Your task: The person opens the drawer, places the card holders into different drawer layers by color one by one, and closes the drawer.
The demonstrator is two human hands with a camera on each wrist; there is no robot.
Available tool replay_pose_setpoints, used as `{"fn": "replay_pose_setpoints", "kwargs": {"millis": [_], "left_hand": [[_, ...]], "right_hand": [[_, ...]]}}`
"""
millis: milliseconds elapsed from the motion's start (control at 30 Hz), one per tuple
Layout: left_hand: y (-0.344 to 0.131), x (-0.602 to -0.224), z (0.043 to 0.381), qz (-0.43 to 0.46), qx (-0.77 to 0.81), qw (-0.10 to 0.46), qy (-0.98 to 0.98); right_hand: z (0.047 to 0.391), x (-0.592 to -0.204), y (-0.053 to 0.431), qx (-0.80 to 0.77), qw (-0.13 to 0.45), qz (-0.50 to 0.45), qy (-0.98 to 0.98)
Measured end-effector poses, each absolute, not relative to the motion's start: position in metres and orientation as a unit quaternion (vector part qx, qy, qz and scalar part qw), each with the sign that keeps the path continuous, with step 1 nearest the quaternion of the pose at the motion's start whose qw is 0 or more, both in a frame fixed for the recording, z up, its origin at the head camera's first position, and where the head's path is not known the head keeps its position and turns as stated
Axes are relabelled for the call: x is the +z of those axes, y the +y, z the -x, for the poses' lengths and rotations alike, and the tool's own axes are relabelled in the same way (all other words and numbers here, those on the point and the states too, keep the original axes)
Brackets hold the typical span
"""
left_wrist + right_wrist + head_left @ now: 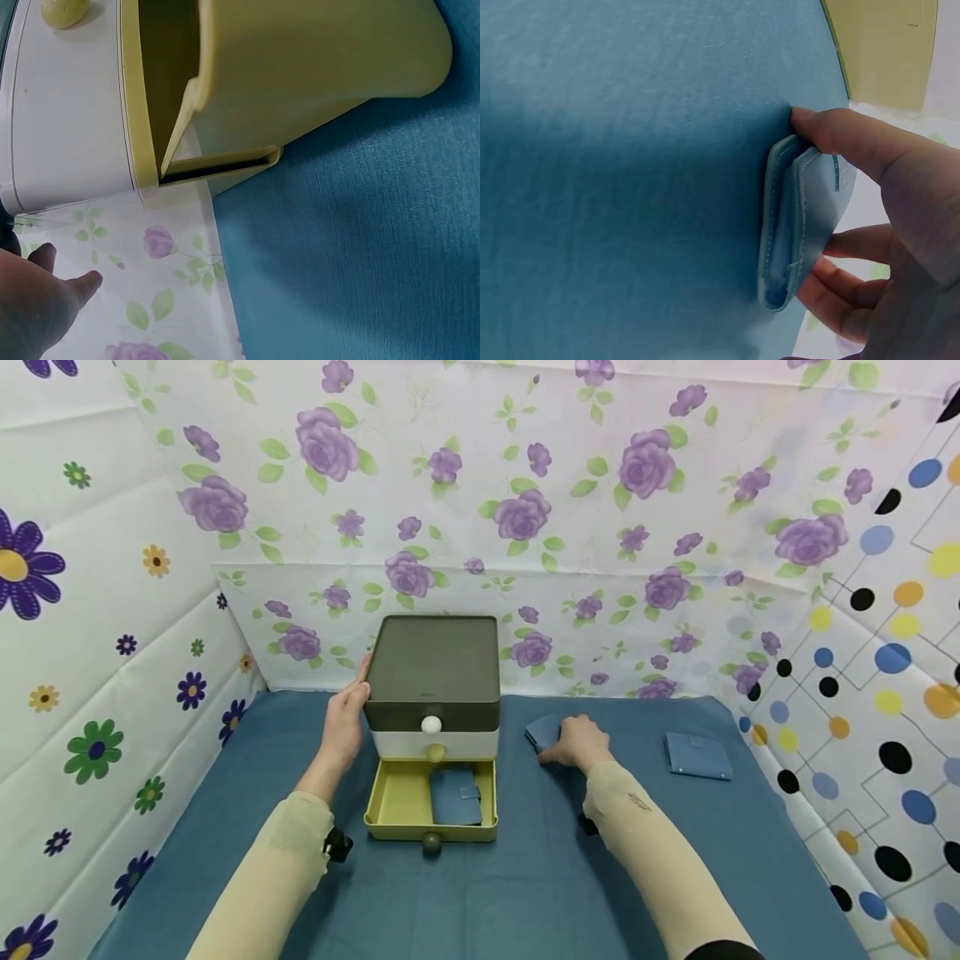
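Note:
A small drawer cabinet (435, 660) with a dark olive top stands left of centre. Its bottom yellow drawer (392, 787) is pulled out, and a blue wallet (454, 799) lies in the drawer's right side. My left hand (343, 727) rests against the cabinet's upper left side, fingers extended along it; the left wrist view shows only part of that hand (34, 307). To the right of the cabinet, my right hand (581, 743) grips a folded blue wallet (821, 202) at the table surface, thumb at one edge and fingers at the opposite one.
Another blue wallet (697, 756) lies flat on the blue tablecloth (525, 893) at the right. A white knob (431, 725), a yellow knob (435, 752) and a dark knob (431, 845) stick out in front of the cabinet. Patterned sheets (465, 502) enclose the table at back and sides.

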State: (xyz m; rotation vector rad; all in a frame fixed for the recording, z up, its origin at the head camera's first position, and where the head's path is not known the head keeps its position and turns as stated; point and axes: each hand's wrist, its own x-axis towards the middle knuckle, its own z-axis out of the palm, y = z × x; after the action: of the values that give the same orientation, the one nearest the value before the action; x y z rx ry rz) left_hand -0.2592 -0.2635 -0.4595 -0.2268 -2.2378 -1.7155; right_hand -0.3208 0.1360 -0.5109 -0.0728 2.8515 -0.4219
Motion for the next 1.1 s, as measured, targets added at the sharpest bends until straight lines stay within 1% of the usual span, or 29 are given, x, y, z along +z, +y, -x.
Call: {"fn": "replay_pose_setpoints", "kwargs": {"millis": [267,467,667,700,900,1100], "left_hand": [[-0.264,-0.459,0.258,0.079,-0.599,0.156,-0.782],[-0.265,-0.458,0.258,0.082,-0.607,0.154,-0.775],[-0.256,-0.429,0.239,0.082,-0.605,0.14,-0.779],[-0.256,-0.429,0.24,0.081,-0.604,0.138,-0.781],[-0.265,-0.457,0.259,0.083,-0.602,0.159,-0.778],[-0.264,-0.459,0.259,0.083,-0.601,0.167,-0.777]], "right_hand": [[0.318,-0.52,0.143,-0.153,0.119,0.051,0.98],[0.314,-0.52,0.144,-0.153,0.1,0.068,0.981],[0.309,-0.523,0.147,-0.149,0.076,0.088,0.982],[0.308,-0.524,0.148,-0.148,0.072,0.093,0.982],[0.299,-0.53,0.156,-0.145,0.052,0.115,0.981],[0.29,-0.533,0.162,-0.15,0.04,0.138,0.978]]}}
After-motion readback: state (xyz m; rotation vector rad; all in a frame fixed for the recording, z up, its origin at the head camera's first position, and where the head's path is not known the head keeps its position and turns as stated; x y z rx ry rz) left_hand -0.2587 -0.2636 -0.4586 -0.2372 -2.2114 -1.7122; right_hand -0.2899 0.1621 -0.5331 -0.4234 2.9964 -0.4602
